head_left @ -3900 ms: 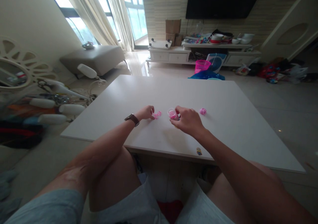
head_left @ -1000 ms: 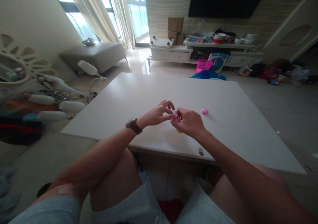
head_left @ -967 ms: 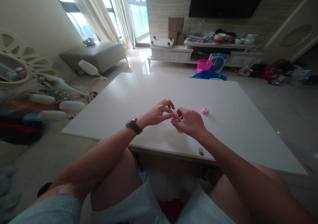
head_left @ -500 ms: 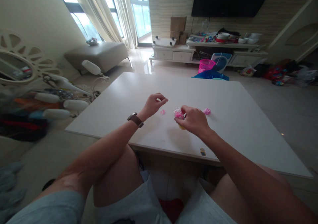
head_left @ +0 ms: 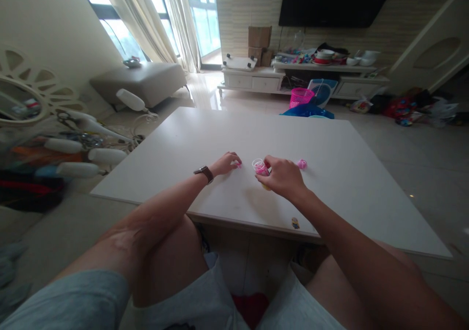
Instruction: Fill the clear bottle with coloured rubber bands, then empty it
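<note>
My right hand [head_left: 284,176] holds a small clear jar [head_left: 258,163], tilted with its open mouth facing up and to the left. Small pink bands fill part of it, and a bit of yellow shows near its base under my fingers. To the left, my left hand [head_left: 226,163], with a dark-strapped watch on the wrist, is low at the tabletop. Its thumb and fingertips close around a few small pink bands [head_left: 239,165]. A pink round piece, perhaps the jar's lid [head_left: 302,164], lies just beyond my right hand.
The white table [head_left: 205,130] reaches out in front of my knees. A small cartoon sticker [head_left: 295,223] is near its front edge. Past the far edge are a pink basket [head_left: 301,97] and a blue plastic item [head_left: 308,111]. Lamp arms with white shades [head_left: 106,155] stand close on the left.
My left hand has come down from above the table to the pink bands and its fingers have closed around them. My right hand keeps the jar in nearly the same place.
</note>
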`<state>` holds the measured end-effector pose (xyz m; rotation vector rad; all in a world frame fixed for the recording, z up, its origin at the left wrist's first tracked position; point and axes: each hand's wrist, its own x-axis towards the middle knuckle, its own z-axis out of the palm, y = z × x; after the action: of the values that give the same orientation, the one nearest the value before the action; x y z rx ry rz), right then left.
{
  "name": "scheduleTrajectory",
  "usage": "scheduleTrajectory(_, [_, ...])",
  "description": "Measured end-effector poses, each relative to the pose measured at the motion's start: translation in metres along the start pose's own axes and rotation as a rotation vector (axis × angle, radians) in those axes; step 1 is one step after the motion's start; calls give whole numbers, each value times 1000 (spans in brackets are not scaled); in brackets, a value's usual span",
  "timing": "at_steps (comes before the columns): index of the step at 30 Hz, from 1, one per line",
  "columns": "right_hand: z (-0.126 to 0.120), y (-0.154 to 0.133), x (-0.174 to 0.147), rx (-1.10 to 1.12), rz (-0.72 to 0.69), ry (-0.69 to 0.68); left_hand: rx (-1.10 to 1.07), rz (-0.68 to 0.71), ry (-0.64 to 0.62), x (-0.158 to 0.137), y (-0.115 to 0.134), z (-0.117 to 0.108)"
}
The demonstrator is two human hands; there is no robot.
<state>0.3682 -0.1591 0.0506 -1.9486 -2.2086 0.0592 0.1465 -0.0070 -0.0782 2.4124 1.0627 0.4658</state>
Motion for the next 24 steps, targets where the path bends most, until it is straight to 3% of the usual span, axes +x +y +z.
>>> scheduleTrajectory(7, [4, 1, 3, -26, -1, -18, 29, -41, -14, -1, 9, 1])
scheduleTrajectory(11, [7, 5, 5, -55, 7, -56, -3, -43, -11, 2, 24, -12])
scheduleTrajectory(18, [7, 7, 6, -100, -4, -95, -240, 209, 260, -14, 89, -43])
scheduleTrajectory(21, [8, 6, 5, -107, -19, -102, -242, 281, 263, -25, 109, -45])
scheduleTrajectory(24, [9, 4, 4, -107, -34, -113, -210, 325, 238, -29, 113, -41])
